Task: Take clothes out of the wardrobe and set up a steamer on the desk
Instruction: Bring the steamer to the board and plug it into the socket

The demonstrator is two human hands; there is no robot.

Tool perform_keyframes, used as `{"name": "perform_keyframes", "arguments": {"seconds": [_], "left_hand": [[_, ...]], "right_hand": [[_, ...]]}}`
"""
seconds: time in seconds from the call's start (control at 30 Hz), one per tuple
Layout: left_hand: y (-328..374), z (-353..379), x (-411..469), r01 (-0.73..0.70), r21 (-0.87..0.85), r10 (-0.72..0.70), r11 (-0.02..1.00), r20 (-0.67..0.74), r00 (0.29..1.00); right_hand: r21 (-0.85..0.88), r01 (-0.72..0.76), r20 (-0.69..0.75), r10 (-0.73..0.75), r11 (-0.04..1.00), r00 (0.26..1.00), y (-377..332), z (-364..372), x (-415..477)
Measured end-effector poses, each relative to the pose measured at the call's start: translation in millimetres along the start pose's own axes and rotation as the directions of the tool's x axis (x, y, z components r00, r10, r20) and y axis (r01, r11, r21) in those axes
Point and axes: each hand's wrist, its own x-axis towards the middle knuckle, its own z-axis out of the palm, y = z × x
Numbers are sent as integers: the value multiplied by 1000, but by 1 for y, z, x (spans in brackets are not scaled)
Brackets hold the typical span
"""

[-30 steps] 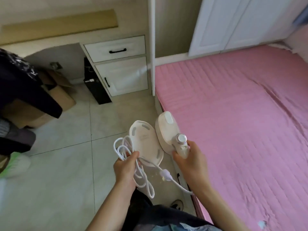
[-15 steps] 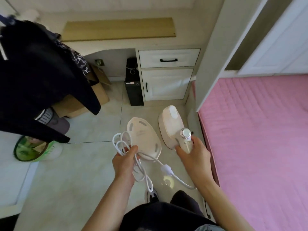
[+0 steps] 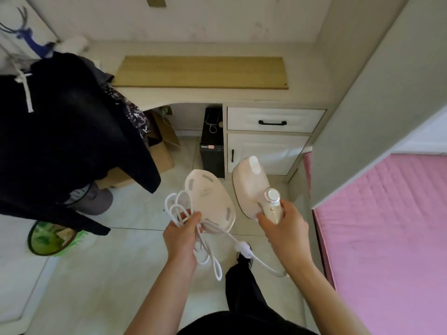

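Two loads: right hand [image 3: 285,228] grips steamer [image 3: 249,187]; left hand [image 3: 181,235] grips cord [image 3: 176,215], base [image 3: 208,199].

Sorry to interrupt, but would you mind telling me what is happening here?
A person faces the desk. The right hand grips the steamer by its handle; the left hand holds the coiled white cord and the pale base plate together. The steamer is not yet on the desk. Dark clothes hang nearby.

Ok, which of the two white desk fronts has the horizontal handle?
The upper drawer: its black handle runs horizontally, centred. The cabinet door below has a short vertical handle at its left edge.
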Motion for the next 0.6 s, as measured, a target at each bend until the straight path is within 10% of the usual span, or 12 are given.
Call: {"name": "perform_keyframes", "arguments": {"seconds": [0.6], "left_hand": [[158, 191, 127, -239, -42, 237, 970, -43, 971]], "right_hand": [[6, 77, -5, -77, 997, 997, -121, 3, 253]]}}
